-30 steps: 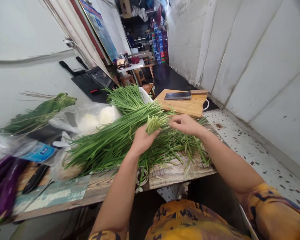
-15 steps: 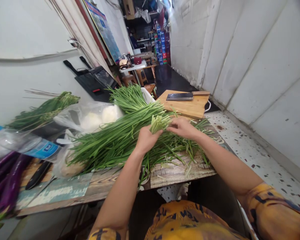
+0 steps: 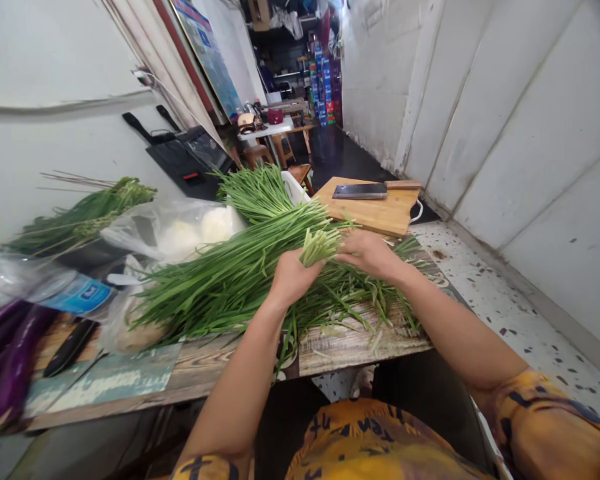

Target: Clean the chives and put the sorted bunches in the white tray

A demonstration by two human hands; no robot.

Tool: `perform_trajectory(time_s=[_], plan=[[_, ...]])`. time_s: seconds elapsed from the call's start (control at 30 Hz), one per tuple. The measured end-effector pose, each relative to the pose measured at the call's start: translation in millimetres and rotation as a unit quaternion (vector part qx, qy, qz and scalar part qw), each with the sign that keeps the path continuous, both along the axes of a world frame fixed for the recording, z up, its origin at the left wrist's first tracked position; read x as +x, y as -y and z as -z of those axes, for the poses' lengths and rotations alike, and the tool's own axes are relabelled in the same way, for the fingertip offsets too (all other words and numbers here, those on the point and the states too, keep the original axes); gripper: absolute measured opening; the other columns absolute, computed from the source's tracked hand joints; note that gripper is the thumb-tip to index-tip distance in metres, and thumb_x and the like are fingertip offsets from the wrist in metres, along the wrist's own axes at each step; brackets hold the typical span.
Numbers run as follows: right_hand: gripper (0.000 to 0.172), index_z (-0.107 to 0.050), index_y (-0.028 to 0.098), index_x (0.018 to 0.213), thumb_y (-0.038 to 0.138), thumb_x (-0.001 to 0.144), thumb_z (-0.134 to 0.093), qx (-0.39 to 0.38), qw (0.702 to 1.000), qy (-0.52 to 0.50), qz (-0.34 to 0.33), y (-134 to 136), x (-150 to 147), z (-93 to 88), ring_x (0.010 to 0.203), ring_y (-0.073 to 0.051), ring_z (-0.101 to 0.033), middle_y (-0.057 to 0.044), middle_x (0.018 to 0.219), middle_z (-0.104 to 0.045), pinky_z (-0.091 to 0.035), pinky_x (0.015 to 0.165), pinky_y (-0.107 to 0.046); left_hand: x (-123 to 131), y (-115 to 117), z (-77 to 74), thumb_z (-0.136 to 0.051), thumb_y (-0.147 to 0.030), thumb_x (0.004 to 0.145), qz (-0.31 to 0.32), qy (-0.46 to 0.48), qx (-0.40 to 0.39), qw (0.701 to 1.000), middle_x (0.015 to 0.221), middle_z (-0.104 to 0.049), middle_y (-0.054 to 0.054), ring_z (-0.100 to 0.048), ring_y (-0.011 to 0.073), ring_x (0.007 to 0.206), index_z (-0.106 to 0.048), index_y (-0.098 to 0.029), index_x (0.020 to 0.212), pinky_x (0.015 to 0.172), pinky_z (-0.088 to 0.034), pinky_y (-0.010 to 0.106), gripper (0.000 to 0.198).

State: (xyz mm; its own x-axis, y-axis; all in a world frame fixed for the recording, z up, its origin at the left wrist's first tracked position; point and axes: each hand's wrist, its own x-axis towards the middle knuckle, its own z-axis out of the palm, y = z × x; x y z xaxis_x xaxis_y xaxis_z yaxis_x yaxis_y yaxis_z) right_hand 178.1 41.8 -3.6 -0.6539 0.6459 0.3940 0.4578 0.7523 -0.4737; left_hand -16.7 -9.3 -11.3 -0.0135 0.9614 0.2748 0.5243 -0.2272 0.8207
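My left hand (image 3: 291,277) is closed round a small bunch of green chive stalks (image 3: 318,245), cut ends up, over the wooden table (image 3: 350,343). My right hand (image 3: 367,252) pinches at the same bunch from the right, fingers curled against the stalk ends. Under both hands lies a big heap of long chives (image 3: 230,277), with loose stalks (image 3: 375,300) scattered to the right.
A wooden cutting board (image 3: 375,210) with a cleaver (image 3: 360,191) lies at the far right of the table. A clear plastic bag (image 3: 175,230) with white lumps, another green bunch (image 3: 80,217), purple eggplants (image 3: 5,363) and a dark knife (image 3: 70,347) sit left.
My right hand has closed in on the bunch held in my left hand. Both hands have shifted slightly up and to the right.
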Motion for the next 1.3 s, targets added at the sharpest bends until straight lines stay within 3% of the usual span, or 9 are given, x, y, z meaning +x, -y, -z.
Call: perform_trajectory(time_s=[0.13, 0.23, 0.3, 0.43, 0.63, 0.73, 0.87, 1.03, 1.3], plan=[[0.034, -0.073, 0.014, 0.078, 0.047, 0.074, -0.067, -0.268, 0.928, -0.252, 0.052, -4, -11, 10.9, 0.062, -0.014, -0.056, -0.004, 0.071, -0.069, -0.044, 0.063, -0.028, 0, 0, -0.4, -0.071, -0.031, 0.07, -0.008, 0.044, 0.004, 0.999, 0.083, -0.075, 0.003, -0.068, 0.0205, 0.075, -0.074, -0.014, 0.088, 0.075, -0.053, 0.03, 0.025], [0.043, -0.069, 0.013, 0.071, 0.056, 0.069, -0.068, -0.313, 0.874, -0.356, 0.102, -13, -8, 15.7, 0.056, -0.011, -0.05, -0.003, 0.064, -0.064, -0.039, 0.056, -0.025, -1, -1, 1.0, -0.072, -0.032, 0.07, -0.024, 0.047, 0.006, 0.999, 0.082, -0.075, 0.004, -0.068, 0.0207, 0.077, -0.074, -0.014, 0.088, 0.077, -0.053, 0.03, 0.026], [0.044, -0.066, 0.013, 0.066, 0.057, 0.071, -0.067, -0.267, 0.896, -0.315, 0.164, -21, 0, 18.3, 0.056, -0.011, -0.049, -0.002, 0.06, -0.061, -0.037, 0.055, -0.024, -2, -2, 1.5, -0.072, -0.034, 0.069, -0.037, 0.054, 0.003, 0.998, 0.083, -0.075, 0.004, -0.069, 0.0212, 0.078, -0.074, -0.013, 0.088, 0.078, -0.054, 0.031, 0.028], [0.039, -0.067, 0.014, 0.063, 0.05, 0.075, -0.071, -0.095, 0.97, 0.006, 0.225, -30, 9, 28.0, 0.069, -0.017, -0.057, -0.006, 0.067, -0.063, -0.041, 0.063, -0.027, -4, -4, 2.2, -0.073, -0.035, 0.068, -0.054, 0.087, -0.001, 0.995, 0.087, -0.076, 0.006, -0.07, 0.0226, 0.082, -0.074, -0.013, 0.088, 0.079, -0.054, 0.033, 0.03], [0.021, -0.072, 0.014, 0.096, 0.028, 0.085, -0.063, 0.008, 0.948, 0.224, 0.224, -28, -15, 38.1, 0.094, -0.025, -0.063, -0.016, 0.105, -0.068, -0.045, 0.076, -0.031, -5, -5, 0.9, -0.071, -0.034, 0.069, -0.035, 0.131, -0.008, 0.991, 0.079, -0.075, 0.007, -0.07, 0.0205, 0.075, -0.073, -0.013, 0.084, 0.078, -0.056, 0.033, 0.026], [0.015, -0.07, 0.012, 0.086, 0.023, 0.082, -0.062, -0.02, 0.959, 0.185, 0.212, -25, -17, 29.3, 0.087, -0.023, -0.062, -0.015, 0.095, -0.069, -0.044, 0.073, -0.03, -4, -3, -3.1, -0.073, -0.035, 0.067, -0.05, 0.122, 0.002, 0.991, 0.083, -0.075, 0.007, -0.07, 0.0211, 0.076, -0.073, -0.012, 0.088, 0.079, -0.056, 0.034, 0.031], [0.009, -0.061, 0.014, 0.066, 0.018, 0.074, -0.057, -0.105, 0.984, -0.041, 0.141, -18, -1, 6.2, 0.067, -0.013, -0.055, -0.002, 0.07, -0.062, -0.04, 0.064, -0.024, -3, 0, -6.4, -0.079, -0.034, 0.062, -0.07, 0.099, 0.02, 0.992, 0.091, -0.076, 0.007, -0.07, 0.0232, 0.086, -0.074, -0.014, 0.091, 0.085, -0.055, 0.034, 0.036], [0.018, -0.054, 0.016, 0.059, 0.03, 0.07, -0.058, -0.227, 0.955, -0.187, 0.032, -9, 11, -9.1, 0.056, -0.009, -0.045, 0.004, 0.058, -0.052, -0.035, 0.056, -0.023, -1, 0, -6.0, -0.076, -0.033, 0.067, -0.045, 0.117, 0.012, 0.992, 0.091, -0.076, 0.007, -0.07, 0.0226, 0.087, -0.074, -0.013, 0.09, 0.089, -0.053, 0.034, 0.03], [0.026, -0.059, 0.016, 0.067, 0.041, 0.072, -0.063, -0.341, 0.911, -0.235, 0.0, -1, -4, -0.9, 0.051, -0.01, -0.051, 0.001, 0.058, -0.059, -0.041, 0.052, -0.024, 2, -1, 0.3, -0.074, -0.028, 0.068, 0.003, 0.041, 0.005, 0.999, 0.089, -0.076, 0.005, -0.069, 0.022, 0.082, -0.075, -0.015, 0.092, 0.082, -0.054, 0.033, 0.028]])
